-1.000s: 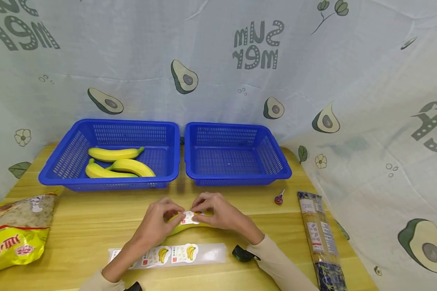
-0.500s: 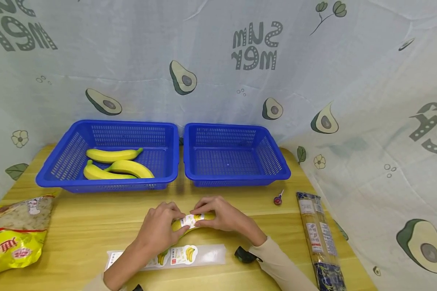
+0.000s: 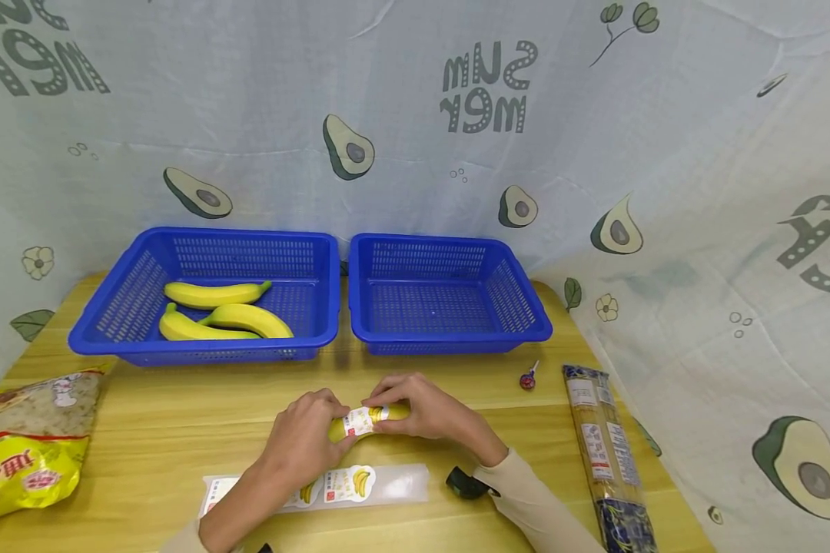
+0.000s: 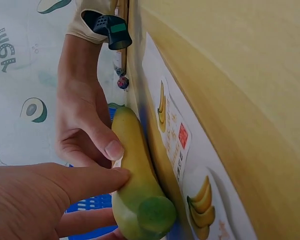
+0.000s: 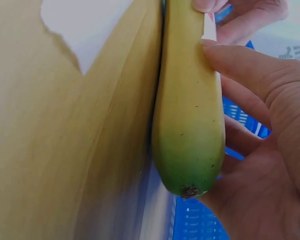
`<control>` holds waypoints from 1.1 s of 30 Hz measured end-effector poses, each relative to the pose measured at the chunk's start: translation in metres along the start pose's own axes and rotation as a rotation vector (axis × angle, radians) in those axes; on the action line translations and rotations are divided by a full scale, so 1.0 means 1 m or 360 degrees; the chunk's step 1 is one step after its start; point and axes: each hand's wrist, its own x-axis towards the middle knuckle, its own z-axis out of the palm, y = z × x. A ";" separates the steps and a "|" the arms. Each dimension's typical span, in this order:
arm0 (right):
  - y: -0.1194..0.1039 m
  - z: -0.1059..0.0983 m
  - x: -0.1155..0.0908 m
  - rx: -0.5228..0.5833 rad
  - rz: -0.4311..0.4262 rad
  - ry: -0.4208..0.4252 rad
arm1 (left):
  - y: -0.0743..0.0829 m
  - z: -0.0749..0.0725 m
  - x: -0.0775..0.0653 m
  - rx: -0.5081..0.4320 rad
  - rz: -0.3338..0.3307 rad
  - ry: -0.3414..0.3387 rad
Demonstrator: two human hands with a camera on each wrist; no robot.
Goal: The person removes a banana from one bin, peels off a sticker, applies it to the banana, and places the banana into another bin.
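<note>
Fingers of the left hand (image 3: 304, 439) and right hand (image 3: 420, 411) gripped a banana (image 5: 190, 105) near the surface (image 3: 180, 415); pressing down its label (image 3: 358, 421) seemed the step in hand, the next likely calling for smoothed edges.

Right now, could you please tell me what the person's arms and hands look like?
The left hand and right hand are bare. Both sleeves are beige; at the right cuff sits a black device with a green patch.
</note>
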 end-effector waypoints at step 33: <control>0.000 -0.017 0.003 0.0450 0.0143 -0.0047 | 0.000 -0.014 0.008 -0.0324 0.0242 0.0025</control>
